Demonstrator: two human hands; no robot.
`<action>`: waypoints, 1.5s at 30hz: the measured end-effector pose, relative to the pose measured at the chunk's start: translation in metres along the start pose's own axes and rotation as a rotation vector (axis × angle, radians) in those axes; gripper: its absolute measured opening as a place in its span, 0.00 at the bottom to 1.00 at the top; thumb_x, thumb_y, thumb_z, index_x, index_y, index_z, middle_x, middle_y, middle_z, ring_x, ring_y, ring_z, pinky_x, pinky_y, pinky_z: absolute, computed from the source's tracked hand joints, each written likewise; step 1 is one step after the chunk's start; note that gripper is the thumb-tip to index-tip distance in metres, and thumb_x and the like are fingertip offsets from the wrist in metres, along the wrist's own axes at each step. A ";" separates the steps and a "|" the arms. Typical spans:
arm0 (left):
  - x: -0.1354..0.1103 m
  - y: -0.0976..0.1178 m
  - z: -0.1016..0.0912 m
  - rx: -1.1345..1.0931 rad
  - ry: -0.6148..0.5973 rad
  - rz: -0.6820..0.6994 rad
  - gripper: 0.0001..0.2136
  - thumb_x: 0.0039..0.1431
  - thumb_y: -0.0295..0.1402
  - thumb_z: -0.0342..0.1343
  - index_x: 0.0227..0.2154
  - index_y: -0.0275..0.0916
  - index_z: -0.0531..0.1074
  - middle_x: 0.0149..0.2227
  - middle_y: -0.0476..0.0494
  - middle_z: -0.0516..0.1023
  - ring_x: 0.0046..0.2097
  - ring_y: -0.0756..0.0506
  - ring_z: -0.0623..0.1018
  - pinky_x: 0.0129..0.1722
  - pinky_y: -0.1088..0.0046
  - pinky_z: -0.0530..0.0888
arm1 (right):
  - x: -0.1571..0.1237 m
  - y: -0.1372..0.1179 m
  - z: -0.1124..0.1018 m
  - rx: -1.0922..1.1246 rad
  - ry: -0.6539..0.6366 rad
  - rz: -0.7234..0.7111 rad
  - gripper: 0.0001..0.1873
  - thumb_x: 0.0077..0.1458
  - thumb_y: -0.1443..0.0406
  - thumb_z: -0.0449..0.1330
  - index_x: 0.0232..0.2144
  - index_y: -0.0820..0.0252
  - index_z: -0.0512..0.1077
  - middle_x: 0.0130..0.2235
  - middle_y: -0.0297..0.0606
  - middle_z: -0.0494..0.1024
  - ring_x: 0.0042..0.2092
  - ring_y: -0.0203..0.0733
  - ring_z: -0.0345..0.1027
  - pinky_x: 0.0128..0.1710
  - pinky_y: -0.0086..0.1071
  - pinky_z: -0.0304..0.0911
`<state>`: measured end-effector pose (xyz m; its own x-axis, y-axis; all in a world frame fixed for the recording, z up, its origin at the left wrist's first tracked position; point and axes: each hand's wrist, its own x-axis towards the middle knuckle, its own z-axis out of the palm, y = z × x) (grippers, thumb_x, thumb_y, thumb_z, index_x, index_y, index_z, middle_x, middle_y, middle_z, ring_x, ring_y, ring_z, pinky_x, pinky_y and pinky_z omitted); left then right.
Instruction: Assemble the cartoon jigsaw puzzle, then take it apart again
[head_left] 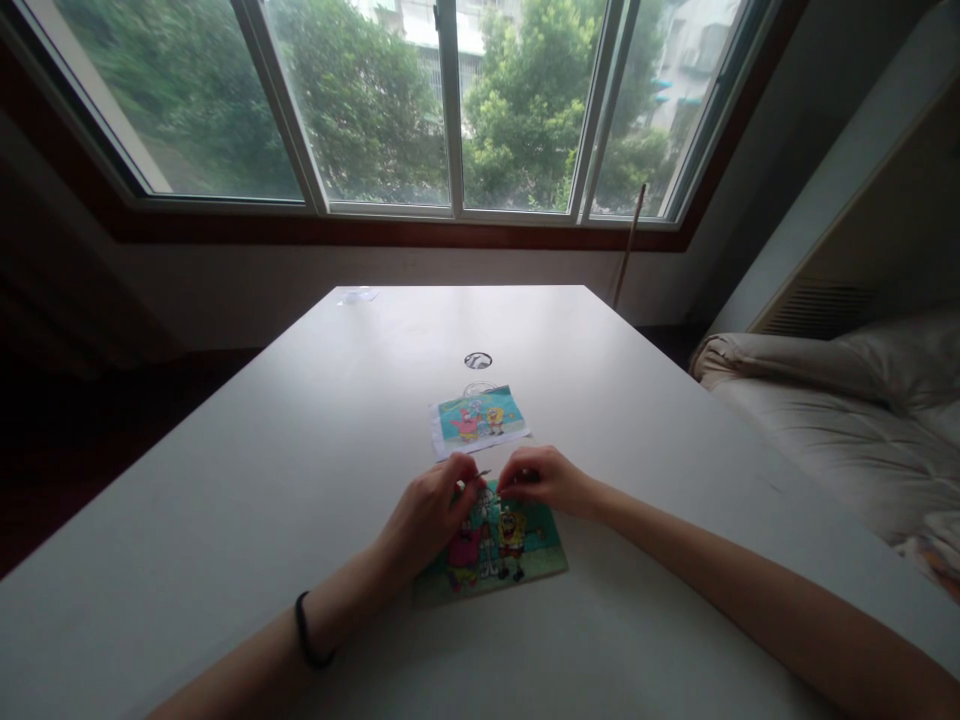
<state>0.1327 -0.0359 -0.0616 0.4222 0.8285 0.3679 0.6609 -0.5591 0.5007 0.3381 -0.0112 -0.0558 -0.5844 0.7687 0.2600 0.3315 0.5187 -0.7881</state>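
The cartoon picture board (491, 560) lies flat on the white table (262, 500), directly below the fingertips and on the near side of both hands, its far edge partly hidden under them. Its long axis seems to run from left to right, slightly askew, with the right end set a little farther from the person. The left hand (439, 500) is the nearer to it, covering its upper left part, while the right hand (551, 480) is at the far edge on the right, its forearm coming in well clear of the board. The left thumb and fingers are curled close together, and a small dark sliver (484, 472) shows just beside their tips; whether it is pinched there, I cannot tell. The right fingers are bent in toward the thumb over the board's far edge, and what may be between them is too small to make out. The two hands are apart, with a narrow gap between their fingertips. Just beyond them lies a smaller printed sheet (480, 415) with similar figures.
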 end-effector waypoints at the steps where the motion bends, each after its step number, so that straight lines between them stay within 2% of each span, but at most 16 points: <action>1: 0.000 0.000 0.000 0.003 -0.001 0.006 0.02 0.59 0.32 0.46 0.32 0.40 0.61 0.26 0.50 0.71 0.28 0.48 0.73 0.28 0.76 0.67 | 0.000 0.001 0.000 -0.004 0.004 -0.002 0.08 0.46 0.62 0.62 0.26 0.64 0.74 0.24 0.34 0.70 0.26 0.32 0.60 0.26 0.24 0.57; 7: -0.001 0.001 0.001 0.029 0.012 0.058 0.03 0.58 0.30 0.46 0.32 0.40 0.63 0.28 0.49 0.71 0.30 0.48 0.73 0.30 0.74 0.68 | -0.001 -0.001 0.002 -0.027 0.029 0.003 0.07 0.46 0.63 0.63 0.26 0.64 0.74 0.24 0.33 0.70 0.26 0.31 0.60 0.26 0.24 0.57; 16: -0.002 0.000 0.001 0.035 0.008 0.064 0.02 0.58 0.30 0.46 0.33 0.40 0.62 0.29 0.48 0.71 0.30 0.47 0.73 0.30 0.73 0.69 | -0.002 -0.002 0.001 -0.031 0.012 0.003 0.04 0.45 0.69 0.61 0.28 0.63 0.74 0.25 0.33 0.71 0.26 0.31 0.60 0.25 0.23 0.58; 21: -0.002 0.001 0.000 0.032 0.009 0.073 0.02 0.58 0.29 0.46 0.33 0.40 0.63 0.29 0.48 0.72 0.31 0.47 0.73 0.31 0.73 0.69 | -0.003 -0.005 0.000 -0.080 0.018 -0.058 0.06 0.42 0.72 0.62 0.28 0.63 0.74 0.26 0.34 0.71 0.27 0.32 0.62 0.28 0.24 0.59; 34: -0.002 0.002 -0.001 0.018 0.013 0.071 0.03 0.57 0.28 0.47 0.33 0.40 0.64 0.30 0.47 0.72 0.31 0.47 0.73 0.31 0.73 0.69 | -0.002 -0.002 0.001 -0.108 0.009 -0.104 0.04 0.45 0.67 0.62 0.27 0.63 0.74 0.28 0.35 0.71 0.29 0.33 0.63 0.29 0.25 0.60; 42: -0.001 0.001 0.000 0.008 0.031 0.095 0.03 0.56 0.28 0.47 0.33 0.40 0.64 0.29 0.48 0.72 0.31 0.48 0.73 0.31 0.73 0.69 | -0.002 -0.005 0.001 -0.080 0.021 -0.083 0.04 0.45 0.67 0.62 0.26 0.62 0.73 0.28 0.36 0.71 0.29 0.33 0.63 0.30 0.26 0.61; 45: -0.002 0.001 0.000 0.006 0.020 0.089 0.02 0.56 0.28 0.47 0.32 0.40 0.63 0.30 0.48 0.72 0.31 0.48 0.73 0.31 0.73 0.69 | -0.001 -0.003 0.001 -0.006 0.070 -0.020 0.02 0.46 0.69 0.61 0.26 0.62 0.73 0.27 0.35 0.72 0.28 0.32 0.63 0.27 0.25 0.59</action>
<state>0.1323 -0.0380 -0.0619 0.4671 0.7745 0.4265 0.6249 -0.6304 0.4605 0.3369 -0.0138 -0.0540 -0.5378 0.7822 0.3145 0.3250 0.5365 -0.7788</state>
